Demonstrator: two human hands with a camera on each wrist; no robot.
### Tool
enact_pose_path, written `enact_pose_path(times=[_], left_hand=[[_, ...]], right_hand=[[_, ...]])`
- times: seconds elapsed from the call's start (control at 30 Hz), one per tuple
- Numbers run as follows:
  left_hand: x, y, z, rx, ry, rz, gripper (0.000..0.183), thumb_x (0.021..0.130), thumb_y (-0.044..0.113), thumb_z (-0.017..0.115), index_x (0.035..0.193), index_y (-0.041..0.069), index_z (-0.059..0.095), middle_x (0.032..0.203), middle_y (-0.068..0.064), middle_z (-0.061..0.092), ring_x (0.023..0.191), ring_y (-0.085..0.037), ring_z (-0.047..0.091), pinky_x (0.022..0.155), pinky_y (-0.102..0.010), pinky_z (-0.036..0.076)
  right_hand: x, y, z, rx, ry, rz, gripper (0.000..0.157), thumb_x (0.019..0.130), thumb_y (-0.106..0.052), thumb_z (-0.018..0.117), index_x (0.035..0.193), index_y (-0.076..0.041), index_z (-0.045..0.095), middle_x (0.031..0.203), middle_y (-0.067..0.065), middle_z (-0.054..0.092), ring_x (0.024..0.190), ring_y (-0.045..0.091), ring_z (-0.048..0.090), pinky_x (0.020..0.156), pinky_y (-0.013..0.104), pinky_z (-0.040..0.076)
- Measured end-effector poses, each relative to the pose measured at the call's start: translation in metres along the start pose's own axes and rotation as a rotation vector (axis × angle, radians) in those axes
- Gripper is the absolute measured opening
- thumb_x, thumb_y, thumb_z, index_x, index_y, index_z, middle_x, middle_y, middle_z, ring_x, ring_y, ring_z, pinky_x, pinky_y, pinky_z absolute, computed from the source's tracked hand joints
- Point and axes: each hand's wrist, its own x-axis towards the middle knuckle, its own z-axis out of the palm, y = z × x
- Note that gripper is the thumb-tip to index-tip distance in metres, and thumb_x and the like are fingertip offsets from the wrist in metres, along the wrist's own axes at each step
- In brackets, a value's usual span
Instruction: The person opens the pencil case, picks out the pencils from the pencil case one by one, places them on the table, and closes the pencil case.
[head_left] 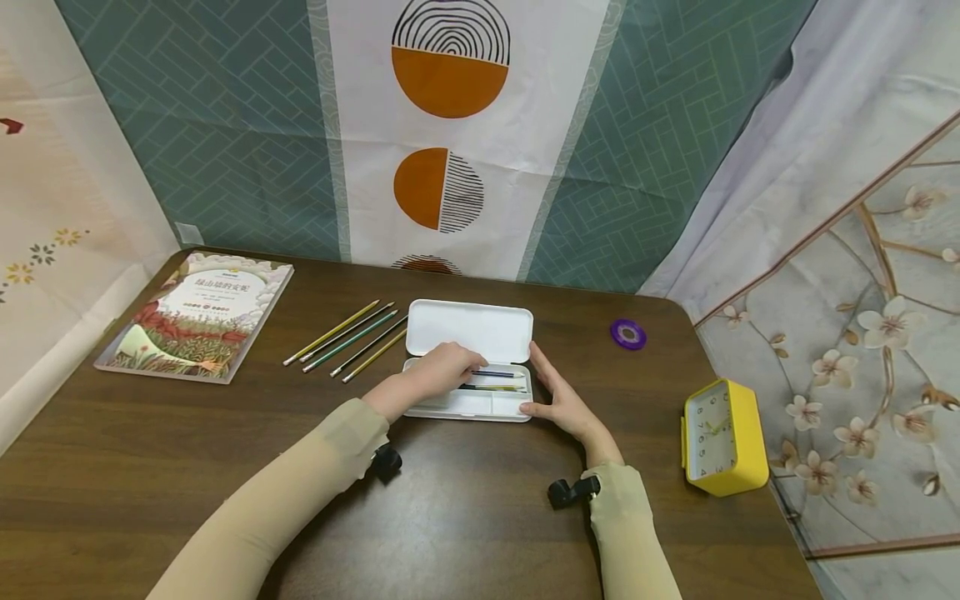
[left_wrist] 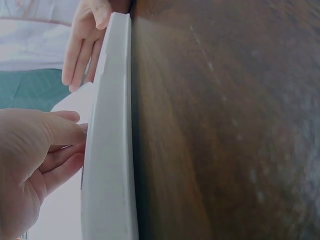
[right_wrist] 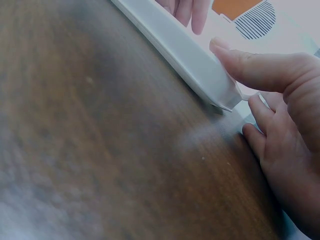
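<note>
A white pencil case (head_left: 450, 404) lies on the table with its lid (head_left: 470, 327) raised at the back. My left hand (head_left: 444, 367) reaches over its left half, fingers bent down inside. A dark blue pencil (head_left: 498, 374) and a yellow-green pencil (head_left: 491, 387) lie in the case, their ends showing right of this hand. The case wall hides the left fingertips in the left wrist view, so whether they pinch a pencil is unclear. At the case's right end is my right hand (head_left: 564, 402), its thumb (right_wrist: 245, 65) at the front corner and fingers extended beside the lid.
Several pencils (head_left: 348, 340) lie side by side left of the case. A book (head_left: 198, 317) is at the far left. To the right are a purple round object (head_left: 627, 334) and a yellow clock (head_left: 723, 437). Patterned cloth (head_left: 247, 125) hangs behind the table.
</note>
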Motion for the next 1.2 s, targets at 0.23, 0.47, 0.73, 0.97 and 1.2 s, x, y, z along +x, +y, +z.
enact_pose_path(times=[0.23, 0.47, 0.73, 0.97, 1.2], left_hand=[[0.0021, -0.0009, 0.0007, -0.018, -0.004, 0.002, 0.025, 0.093, 0.001, 0.062, 0.115, 0.003, 0.071, 0.108, -0.009, 0.074, 0.102, -0.022, 0.069, 0.092, -0.037, 0.054], [0.0023, -0.0020, -0.0026, -0.009, 0.019, 0.013, 0.026, 0.092, 0.001, 0.061, 0.116, 0.005, 0.072, 0.104, -0.007, 0.075, 0.095, -0.019, 0.069, 0.089, -0.035, 0.054], [0.0025, -0.0014, -0.0034, -0.028, 0.001, 0.026, 0.026, 0.092, 0.002, 0.063, 0.116, 0.004, 0.071, 0.107, -0.008, 0.074, 0.099, -0.020, 0.069, 0.090, -0.036, 0.054], [0.0020, 0.0001, -0.0026, -0.014, -0.007, 0.016, 0.024, 0.091, 0.003, 0.064, 0.114, 0.005, 0.072, 0.108, -0.007, 0.074, 0.101, -0.021, 0.069, 0.092, -0.036, 0.053], [0.0042, 0.0022, -0.0013, -0.002, -0.014, -0.014, 0.026, 0.092, 0.001, 0.062, 0.115, 0.004, 0.072, 0.112, -0.008, 0.073, 0.105, -0.023, 0.068, 0.094, -0.038, 0.053]], right_hand=[[0.0015, 0.0026, 0.0011, 0.007, 0.010, 0.039, 0.103, 0.082, 0.001, 0.073, 0.158, -0.009, 0.004, 0.165, 0.014, 0.003, 0.152, 0.034, 0.005, 0.119, 0.058, 0.010], [0.0013, -0.0001, 0.0010, 0.019, 0.011, 0.044, 0.104, 0.081, 0.005, 0.073, 0.158, -0.008, 0.004, 0.165, 0.015, 0.003, 0.151, 0.035, 0.004, 0.119, 0.059, 0.009], [0.0014, 0.0006, 0.0007, 0.030, 0.006, 0.053, 0.103, 0.082, 0.003, 0.072, 0.158, -0.011, 0.004, 0.165, 0.012, 0.003, 0.152, 0.032, 0.004, 0.120, 0.057, 0.008], [-0.0002, 0.0060, -0.0004, 0.013, 0.000, -0.024, 0.102, 0.085, -0.015, 0.075, 0.159, -0.012, 0.005, 0.165, 0.012, 0.004, 0.152, 0.030, 0.006, 0.119, 0.058, 0.011], [0.0002, 0.0049, -0.0001, 0.010, 0.004, -0.002, 0.103, 0.084, -0.013, 0.076, 0.159, -0.012, 0.005, 0.165, 0.012, 0.004, 0.152, 0.031, 0.006, 0.118, 0.059, 0.011]])
